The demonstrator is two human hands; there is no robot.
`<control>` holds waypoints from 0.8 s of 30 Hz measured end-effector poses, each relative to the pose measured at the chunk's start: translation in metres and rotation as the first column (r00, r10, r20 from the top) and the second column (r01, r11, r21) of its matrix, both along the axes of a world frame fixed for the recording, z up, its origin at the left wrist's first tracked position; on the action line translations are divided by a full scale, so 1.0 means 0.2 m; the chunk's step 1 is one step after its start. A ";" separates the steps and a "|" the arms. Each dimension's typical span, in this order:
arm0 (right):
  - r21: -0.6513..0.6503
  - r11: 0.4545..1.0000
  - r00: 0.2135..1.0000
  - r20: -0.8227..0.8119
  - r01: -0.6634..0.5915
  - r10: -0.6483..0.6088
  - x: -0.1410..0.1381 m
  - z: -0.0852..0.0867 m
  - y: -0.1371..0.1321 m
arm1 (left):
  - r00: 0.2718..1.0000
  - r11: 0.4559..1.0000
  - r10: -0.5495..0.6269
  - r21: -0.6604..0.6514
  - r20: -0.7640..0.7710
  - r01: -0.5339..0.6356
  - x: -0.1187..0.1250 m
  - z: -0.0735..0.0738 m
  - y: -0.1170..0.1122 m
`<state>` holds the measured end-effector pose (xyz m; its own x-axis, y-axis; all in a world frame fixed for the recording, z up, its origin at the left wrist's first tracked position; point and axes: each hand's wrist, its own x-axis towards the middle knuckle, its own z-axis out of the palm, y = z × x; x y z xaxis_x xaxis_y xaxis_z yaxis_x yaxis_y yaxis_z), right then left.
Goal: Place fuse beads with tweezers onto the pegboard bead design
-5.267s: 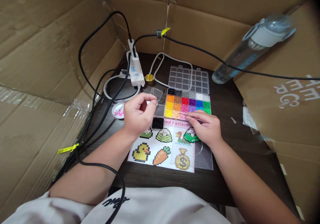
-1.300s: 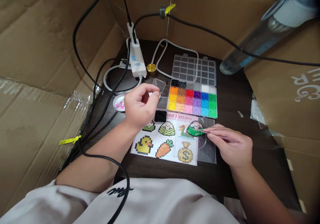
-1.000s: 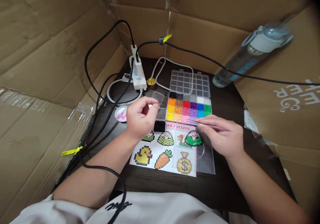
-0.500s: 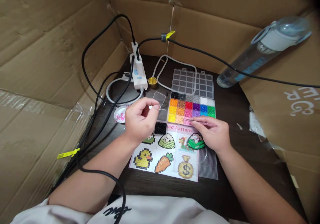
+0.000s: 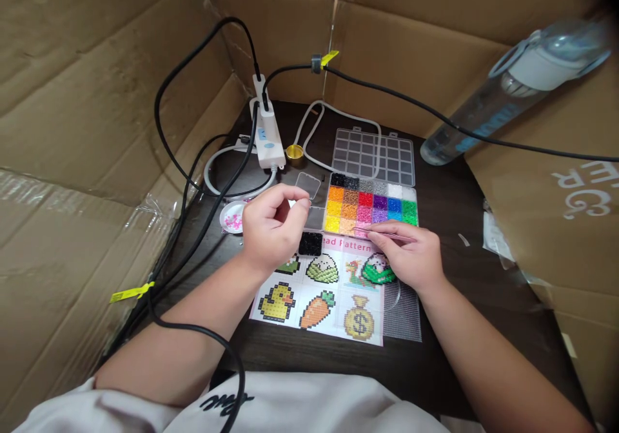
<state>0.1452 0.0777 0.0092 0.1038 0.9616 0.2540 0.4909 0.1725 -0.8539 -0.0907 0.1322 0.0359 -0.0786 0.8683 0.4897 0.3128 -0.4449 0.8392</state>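
head view, right hand [image 5: 411, 259]: clenched on thin tweezers [image 5: 387, 234]; the nearer hand to the beads.
head view, tweezers axis: runs 3 to 9 o'clock, tips at the pink compartment in the near row of the bead box [image 5: 372, 204].
head view, bead box: open on the desk [image 5: 449, 201], at 11 o'clock from the right hand.
head view, left hand [image 5: 273, 226]: thumb and forefinger pinched, contents unclear; the box lies at its 3 o'clock.

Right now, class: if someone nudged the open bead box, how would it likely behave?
The bead box would probably slide flat rather than tip: it lies low on the table. Its lid is open and the compartments look full, so a sharp push could spill or mix beads.
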 end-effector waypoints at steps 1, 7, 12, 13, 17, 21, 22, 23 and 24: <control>0.003 1.000 1.000 -0.002 0.004 -0.004 0.00 0.00 0.00 | 1.000 1.000 0.000 -0.002 0.002 0.000 0.00 0.00 0.00; -0.001 1.000 1.000 0.005 -0.001 0.001 0.00 -0.02 0.00 | 1.000 1.000 -0.006 0.011 -0.002 0.006 0.00 0.01 0.00; -0.026 1.000 1.000 0.007 -0.001 0.001 0.00 -0.01 0.00 | 1.000 0.999 -0.006 0.038 -0.008 0.007 0.00 0.00 0.00; -0.028 1.000 1.000 0.011 -0.002 0.002 0.00 -0.01 0.00 | 1.000 0.999 -0.007 0.040 -0.007 0.007 0.00 0.00 0.00; -0.029 1.000 1.000 0.015 -0.011 0.011 0.00 -0.01 0.00 | 1.000 0.999 -0.009 0.047 -0.003 0.010 0.00 -0.01 0.00; -0.026 0.999 1.000 0.013 -0.021 0.022 0.00 -0.01 0.00 | 1.000 0.998 -0.012 0.054 0.000 0.012 0.00 -0.01 0.01; -0.026 0.999 1.000 0.015 -0.023 0.023 0.00 -0.01 0.00 | 1.000 0.998 -0.012 0.055 0.000 0.012 0.00 -0.01 0.01; -0.027 0.999 1.000 0.016 -0.024 0.024 0.00 -0.01 0.00 | 1.000 0.998 -0.012 0.056 0.000 0.012 0.00 -0.01 0.01; -0.027 0.999 1.000 0.013 -0.023 0.023 0.00 -0.01 0.00 | 1.000 0.998 -0.012 0.057 -0.001 0.012 0.00 -0.01 0.01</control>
